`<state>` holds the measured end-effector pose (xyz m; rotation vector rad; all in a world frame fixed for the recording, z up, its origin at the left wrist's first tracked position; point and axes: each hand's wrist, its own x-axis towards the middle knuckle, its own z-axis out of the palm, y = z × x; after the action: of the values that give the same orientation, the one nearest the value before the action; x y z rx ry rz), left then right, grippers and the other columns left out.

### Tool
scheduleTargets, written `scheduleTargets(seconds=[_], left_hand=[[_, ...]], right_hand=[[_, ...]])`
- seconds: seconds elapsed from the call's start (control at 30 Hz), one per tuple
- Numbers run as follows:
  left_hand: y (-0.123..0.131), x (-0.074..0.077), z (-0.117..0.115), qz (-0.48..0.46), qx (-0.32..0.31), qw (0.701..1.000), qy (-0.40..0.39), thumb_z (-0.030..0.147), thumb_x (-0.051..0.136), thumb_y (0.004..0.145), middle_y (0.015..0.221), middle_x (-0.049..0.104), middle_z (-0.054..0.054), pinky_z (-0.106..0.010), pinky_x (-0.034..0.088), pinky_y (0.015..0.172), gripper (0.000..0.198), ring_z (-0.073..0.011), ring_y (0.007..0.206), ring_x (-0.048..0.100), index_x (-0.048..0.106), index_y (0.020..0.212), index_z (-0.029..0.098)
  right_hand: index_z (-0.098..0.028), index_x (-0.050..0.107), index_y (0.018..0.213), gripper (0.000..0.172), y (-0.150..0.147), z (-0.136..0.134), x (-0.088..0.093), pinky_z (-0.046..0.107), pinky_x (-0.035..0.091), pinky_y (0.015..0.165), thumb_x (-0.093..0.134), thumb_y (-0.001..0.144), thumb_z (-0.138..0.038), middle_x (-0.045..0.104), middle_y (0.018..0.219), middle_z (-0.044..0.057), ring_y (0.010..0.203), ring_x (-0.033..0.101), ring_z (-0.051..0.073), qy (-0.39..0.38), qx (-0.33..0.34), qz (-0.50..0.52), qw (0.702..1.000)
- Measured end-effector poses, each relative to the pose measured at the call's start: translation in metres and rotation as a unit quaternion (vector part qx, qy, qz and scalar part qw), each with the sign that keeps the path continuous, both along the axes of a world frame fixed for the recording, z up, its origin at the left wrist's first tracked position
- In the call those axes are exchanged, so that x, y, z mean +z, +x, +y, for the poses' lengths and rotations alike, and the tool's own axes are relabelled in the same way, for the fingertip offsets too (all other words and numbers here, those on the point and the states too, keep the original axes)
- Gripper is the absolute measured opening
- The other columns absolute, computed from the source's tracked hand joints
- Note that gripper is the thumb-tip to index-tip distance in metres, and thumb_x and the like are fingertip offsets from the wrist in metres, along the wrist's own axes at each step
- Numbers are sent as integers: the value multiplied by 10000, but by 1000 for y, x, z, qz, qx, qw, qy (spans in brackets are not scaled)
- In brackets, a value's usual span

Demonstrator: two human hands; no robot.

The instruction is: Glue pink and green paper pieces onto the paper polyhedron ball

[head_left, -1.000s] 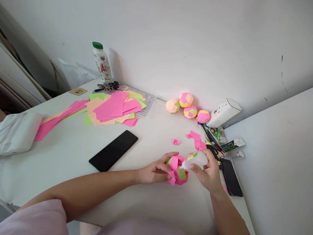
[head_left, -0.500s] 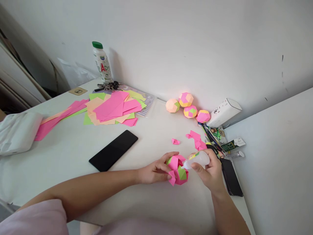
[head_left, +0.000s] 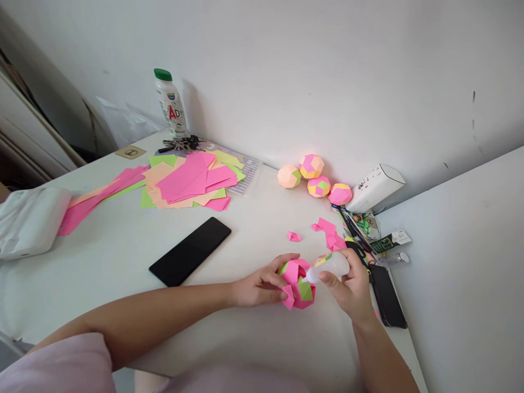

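My left hand (head_left: 266,284) grips the left side of a pink and green folded-paper ball (head_left: 305,292), which has openings in its surface. A pink flap sticks out beside my thumb. In my right hand (head_left: 354,286) is a white squeeze glue bottle (head_left: 332,266) with a yellow-green label. It tilts down to the left, its nozzle tip at the ball's green panel; whether it touches, I cannot tell. Beyond the ball lie a small folded pink piece (head_left: 293,236) and several pink paper pieces (head_left: 329,232).
Finished-looking paper balls (head_left: 311,166) sit by the wall beside a white box (head_left: 379,188). Left of my hands lie a black phone (head_left: 190,251) and a heap of coloured paper (head_left: 184,180). A white bottle with green cap (head_left: 172,106) stands behind. Another dark phone (head_left: 388,297) lies right.
The glue bottle and my right hand have shifted very slightly left, the nozzle moving along the green panel. My left hand and the paper ball stay put.
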<state>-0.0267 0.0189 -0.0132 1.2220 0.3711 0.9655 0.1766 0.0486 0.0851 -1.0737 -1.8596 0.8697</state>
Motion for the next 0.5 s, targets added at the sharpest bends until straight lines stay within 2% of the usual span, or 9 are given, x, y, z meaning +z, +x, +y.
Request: scheduleTargets(seconds=[0.23, 0.5], left_hand=[[-1, 0, 0, 4, 4, 1000, 8, 300, 616, 835, 1528, 179, -5, -405, 432, 1027, 168, -314, 1342, 346, 757, 903, 239], [0, -1, 0, 0, 0, 1000, 2, 269, 615, 832, 1524, 168, -4, -390, 440, 1016, 161, -310, 1344, 340, 755, 906, 239]], right_hand=[[-214, 548, 845, 310, 1, 0, 0, 264, 501, 534, 737, 731, -431, 709, 769, 47, 642, 642, 185, 4, -1, 3, 1000], [-218, 557, 898, 331, 2, 2, -2, 298, 530, 627, 721, 740, -459, 691, 824, 55, 745, 653, 216, -31, 15, 15, 999]])
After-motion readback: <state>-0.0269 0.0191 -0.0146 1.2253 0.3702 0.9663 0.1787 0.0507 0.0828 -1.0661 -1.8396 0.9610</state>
